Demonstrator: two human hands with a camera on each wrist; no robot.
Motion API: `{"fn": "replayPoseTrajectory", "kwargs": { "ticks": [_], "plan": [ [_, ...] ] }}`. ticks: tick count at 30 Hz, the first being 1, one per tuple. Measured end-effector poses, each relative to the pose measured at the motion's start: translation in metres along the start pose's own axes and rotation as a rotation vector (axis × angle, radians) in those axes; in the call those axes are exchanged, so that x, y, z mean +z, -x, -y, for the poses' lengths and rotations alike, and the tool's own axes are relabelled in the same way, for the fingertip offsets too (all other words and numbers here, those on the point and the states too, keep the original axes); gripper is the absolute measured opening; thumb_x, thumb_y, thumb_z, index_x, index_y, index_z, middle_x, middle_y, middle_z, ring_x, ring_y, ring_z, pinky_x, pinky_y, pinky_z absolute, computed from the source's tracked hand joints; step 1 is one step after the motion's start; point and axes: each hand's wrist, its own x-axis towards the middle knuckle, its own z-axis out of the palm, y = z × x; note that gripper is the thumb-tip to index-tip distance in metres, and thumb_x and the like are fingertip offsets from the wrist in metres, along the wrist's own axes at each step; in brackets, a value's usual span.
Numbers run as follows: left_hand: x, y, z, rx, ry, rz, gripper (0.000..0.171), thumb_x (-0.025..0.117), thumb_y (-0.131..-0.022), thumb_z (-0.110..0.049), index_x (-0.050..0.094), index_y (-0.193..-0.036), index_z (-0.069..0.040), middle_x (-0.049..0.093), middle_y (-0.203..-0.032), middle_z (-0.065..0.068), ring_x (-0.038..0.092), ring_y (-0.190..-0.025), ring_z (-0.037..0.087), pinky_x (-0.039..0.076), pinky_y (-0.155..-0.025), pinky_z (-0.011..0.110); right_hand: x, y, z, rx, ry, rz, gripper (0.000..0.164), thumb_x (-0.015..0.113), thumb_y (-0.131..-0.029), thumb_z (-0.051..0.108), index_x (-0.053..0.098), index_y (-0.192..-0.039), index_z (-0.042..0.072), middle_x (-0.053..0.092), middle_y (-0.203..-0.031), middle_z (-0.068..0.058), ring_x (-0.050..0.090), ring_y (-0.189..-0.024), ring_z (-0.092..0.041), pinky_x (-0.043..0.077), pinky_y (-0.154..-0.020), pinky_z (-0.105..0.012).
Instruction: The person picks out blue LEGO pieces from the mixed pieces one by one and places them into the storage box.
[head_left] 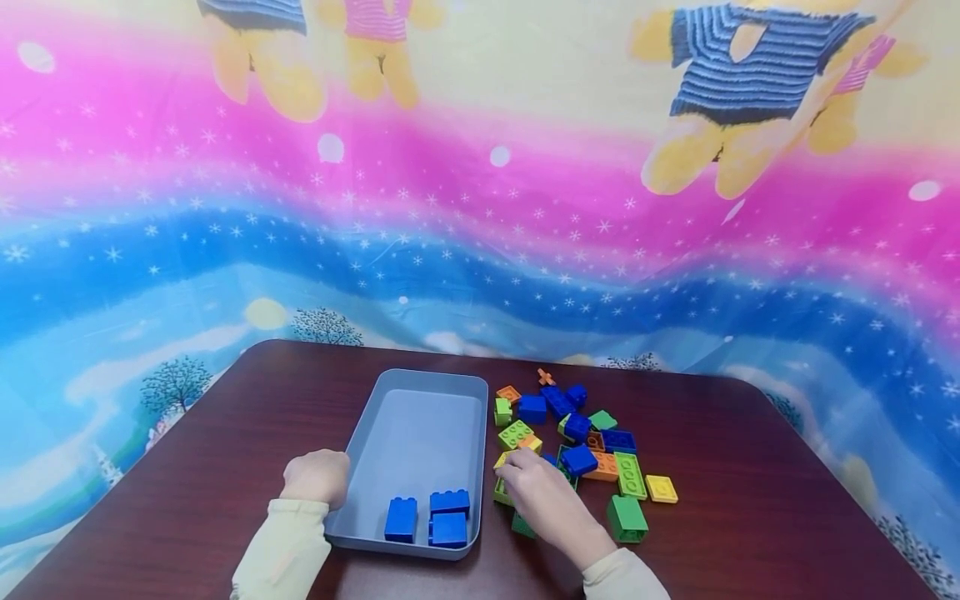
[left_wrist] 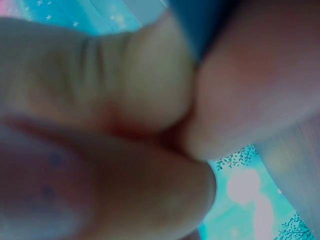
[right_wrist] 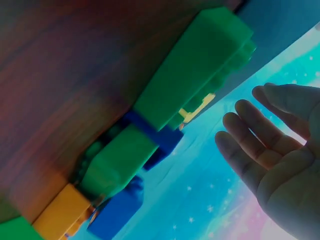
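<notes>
A grey-blue tray [head_left: 420,433] lies on the table with a blue brick [head_left: 401,520] and two more blue bricks near its front end. My left hand [head_left: 317,477] grips the tray's left rim; in the left wrist view, thumb and fingers close round a dark blue-grey edge [left_wrist: 202,25]. To the right of the tray, my right hand [head_left: 547,500] hovers at the near left part of a loose brick pile. Its fingers [right_wrist: 245,137] are slightly bent and hold nothing in the right wrist view. A long green brick [right_wrist: 195,70] lies close to them.
Mixed bricks spread right of the tray, among them a blue brick [head_left: 579,460], a lime brick [head_left: 631,476], a green brick [head_left: 627,518] and a flat yellow brick [head_left: 662,489]. A patterned curtain [head_left: 480,208] hangs behind the dark wooden table [head_left: 750,500].
</notes>
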Motion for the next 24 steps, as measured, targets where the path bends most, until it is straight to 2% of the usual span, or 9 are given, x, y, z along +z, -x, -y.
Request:
{"fn": "replayPoseTrajectory", "kwargs": {
  "ticks": [9,15,24],
  "plan": [
    [0.001,-0.001,0.0,-0.008,-0.003,0.006,0.017,0.061,-0.071,0.003,0.053,-0.06,-0.007,0.046,-0.056,0.003,0.045,-0.053,0.017,0.042,-0.049,0.039,-0.01,0.008,-0.018,0.101,0.073,-0.037,0.016,0.07,-0.071,-0.002,0.067,-0.086,0.005,0.057,-0.082,-0.002,0.052,-0.076,-0.014,0.048,-0.064,-0.026],
    [0.0,-0.001,0.0,-0.002,-0.003,-0.007,0.017,0.062,-0.07,0.003,0.053,-0.06,-0.007,0.047,-0.056,0.003,0.045,-0.053,0.017,0.042,-0.049,0.04,-0.01,0.014,-0.027,0.165,0.107,-0.019,0.021,0.068,-0.068,-0.007,0.068,-0.084,0.006,0.058,-0.083,-0.002,0.053,-0.081,-0.019,0.045,-0.067,-0.035],
    [0.001,0.0,0.0,-0.01,-0.002,-0.003,0.016,0.061,-0.071,0.003,0.054,-0.061,-0.007,0.046,-0.056,0.003,0.046,-0.053,0.017,0.042,-0.049,0.039,-0.008,0.023,-0.036,0.287,0.149,0.022,0.027,0.069,-0.068,-0.001,0.067,-0.094,0.004,0.054,-0.109,-0.02,0.05,-0.097,-0.037,0.044,-0.073,-0.048]
  ]
}}
